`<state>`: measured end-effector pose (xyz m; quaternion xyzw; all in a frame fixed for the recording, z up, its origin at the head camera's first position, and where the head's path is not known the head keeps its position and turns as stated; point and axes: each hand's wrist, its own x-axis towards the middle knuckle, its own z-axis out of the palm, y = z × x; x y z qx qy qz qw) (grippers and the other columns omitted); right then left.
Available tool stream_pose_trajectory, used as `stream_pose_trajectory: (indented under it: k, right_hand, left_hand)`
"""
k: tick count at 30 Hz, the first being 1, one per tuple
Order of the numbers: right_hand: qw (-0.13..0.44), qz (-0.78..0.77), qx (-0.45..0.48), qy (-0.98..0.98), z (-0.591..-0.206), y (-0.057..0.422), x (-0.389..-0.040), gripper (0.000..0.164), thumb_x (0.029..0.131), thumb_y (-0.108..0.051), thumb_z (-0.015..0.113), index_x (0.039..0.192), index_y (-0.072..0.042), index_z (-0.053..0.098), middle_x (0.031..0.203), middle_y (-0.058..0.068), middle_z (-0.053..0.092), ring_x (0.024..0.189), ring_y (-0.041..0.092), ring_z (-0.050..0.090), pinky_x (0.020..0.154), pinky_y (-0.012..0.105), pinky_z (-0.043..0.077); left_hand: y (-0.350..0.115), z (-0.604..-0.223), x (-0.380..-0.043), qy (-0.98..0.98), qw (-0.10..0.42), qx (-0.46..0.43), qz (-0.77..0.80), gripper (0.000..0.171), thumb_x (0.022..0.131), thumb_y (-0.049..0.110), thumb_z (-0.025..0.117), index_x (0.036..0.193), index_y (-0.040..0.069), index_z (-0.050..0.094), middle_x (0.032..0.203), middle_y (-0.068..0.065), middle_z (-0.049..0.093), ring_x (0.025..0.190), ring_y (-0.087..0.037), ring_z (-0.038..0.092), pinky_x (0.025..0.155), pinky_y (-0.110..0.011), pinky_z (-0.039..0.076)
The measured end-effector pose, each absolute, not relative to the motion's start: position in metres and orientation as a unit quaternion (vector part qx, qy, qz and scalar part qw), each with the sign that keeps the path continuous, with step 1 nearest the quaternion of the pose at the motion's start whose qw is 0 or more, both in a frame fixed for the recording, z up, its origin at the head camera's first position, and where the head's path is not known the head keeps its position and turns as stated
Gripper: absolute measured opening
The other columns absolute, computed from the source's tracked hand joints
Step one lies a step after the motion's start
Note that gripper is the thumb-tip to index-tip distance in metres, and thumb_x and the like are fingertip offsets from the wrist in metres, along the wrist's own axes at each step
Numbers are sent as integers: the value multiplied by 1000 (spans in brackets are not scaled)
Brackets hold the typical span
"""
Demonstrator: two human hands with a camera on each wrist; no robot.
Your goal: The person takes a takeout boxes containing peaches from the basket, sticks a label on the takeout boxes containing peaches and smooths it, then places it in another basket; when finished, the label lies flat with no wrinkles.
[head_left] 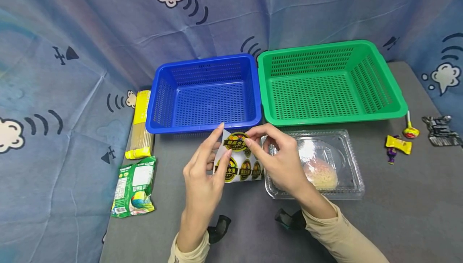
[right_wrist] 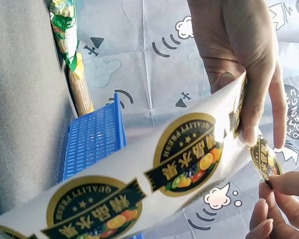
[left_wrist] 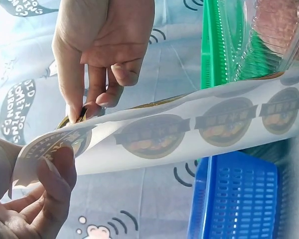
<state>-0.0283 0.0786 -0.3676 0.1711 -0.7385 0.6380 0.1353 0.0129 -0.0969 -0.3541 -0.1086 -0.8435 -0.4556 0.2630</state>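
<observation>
My left hand [head_left: 202, 178] holds a white backing strip [head_left: 240, 176] of round black-and-gold labels between thumb and fingers. My right hand [head_left: 283, 158] pinches the edge of one fruit label [right_wrist: 265, 158], which in the right wrist view stands partly lifted off the strip's end. In the left wrist view the strip's pale back faces the camera and the printed rounds show through. Just beside the right hand lies a lidded clear plastic box [head_left: 349, 146], with a pink and pale yellow rounded item [head_left: 322, 172] inside.
Behind the hands stand a blue basket [head_left: 204, 128] and a green basket [head_left: 332, 118], side by side. At the left lie a yellow noodle packet [head_left: 139, 134] and a green snack bag [head_left: 134, 188]. A lollipop [head_left: 410, 131], small wrapped candies [head_left: 398, 145] and a black-silver wrapper [head_left: 442, 131] lie right.
</observation>
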Motion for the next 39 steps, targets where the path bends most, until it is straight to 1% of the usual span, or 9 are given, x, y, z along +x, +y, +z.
stream_pose_trajectory:
  k: [2, 9, 13, 21, 23, 28, 34, 36, 39]
  right_hand:
    - [135, 638, 164, -740, -367, 80, -28, 14, 90, 7, 78, 101, -1, 77, 84, 6, 71, 75, 7, 58, 58, 21, 42]
    - [127, 648, 144, -737, -368, 90, -29, 15, 90, 9, 77, 102, 0, 77, 85, 1, 69, 73, 8, 56, 60, 21, 42]
    - [132, 646, 135, -739, -370, 101, -29, 16, 89, 10, 76, 102, 1, 76, 87, -5, 69, 74, 8, 56, 60, 20, 42]
    - [154, 635, 99, -750, -378, 133, -29, 16, 90, 13, 74, 103, 4, 76, 90, -4, 72, 77, 7, 60, 62, 17, 44]
    - [158, 634, 91, -751, -380, 141, -28, 16, 89, 15, 73, 102, 6, 75, 89, -7, 72, 77, 6, 61, 63, 16, 45]
    - [158, 630, 78, -757, -386, 159, -27, 15, 89, 16, 71, 102, 9, 74, 90, -11, 73, 80, 6, 64, 66, 16, 46]
    - [136, 605, 49, -783, -390, 176, -24, 14, 90, 13, 74, 101, 6, 75, 88, -12, 71, 79, 6, 63, 67, 15, 47]
    - [127, 593, 41, -794, -392, 183, -23, 13, 91, 11, 75, 101, 4, 76, 87, -13, 71, 78, 5, 64, 68, 14, 48]
    - [109, 572, 33, -812, -395, 193, -21, 11, 91, 6, 78, 101, 1, 76, 87, -15, 72, 78, 4, 63, 69, 13, 49]
  left_hand:
    - [-98, -355, 13, -843, 265, -107, -457, 51, 96, 3, 77, 145, 14, 66, 111, -13, 77, 95, -21, 76, 69, -23, 61]
    - [-104, -361, 11, -840, 280, -100, -453, 54, 94, -1, 78, 145, 12, 65, 103, -14, 78, 69, -18, 74, 58, -22, 57]
    - [-112, -366, 11, -841, 283, -85, -453, 53, 94, -1, 78, 144, 12, 66, 99, -13, 77, 65, -16, 72, 57, -19, 54]
    - [-137, -379, 9, -856, 270, -27, -440, 51, 93, 0, 78, 142, 10, 65, 95, -13, 77, 62, -17, 70, 54, -14, 45]
    - [-146, -384, 9, -865, 259, 3, -430, 51, 93, 1, 80, 141, 11, 66, 96, -14, 77, 64, -19, 72, 54, -13, 42]
    - [-167, -398, 6, -876, 224, 71, -421, 51, 92, 3, 81, 140, 13, 67, 102, -18, 77, 74, -29, 78, 59, -14, 46]
    - [-182, -420, 1, -885, 162, 144, -411, 52, 95, 7, 79, 143, 19, 65, 111, -20, 76, 78, -38, 77, 59, -31, 54]
    - [-186, -428, 0, -890, 134, 165, -403, 54, 95, 8, 79, 145, 20, 62, 116, -21, 75, 79, -38, 77, 60, -33, 53]
    - [-192, -442, -1, -895, 95, 184, -394, 58, 95, 9, 78, 149, 19, 58, 120, -20, 73, 76, -33, 75, 58, -30, 50]
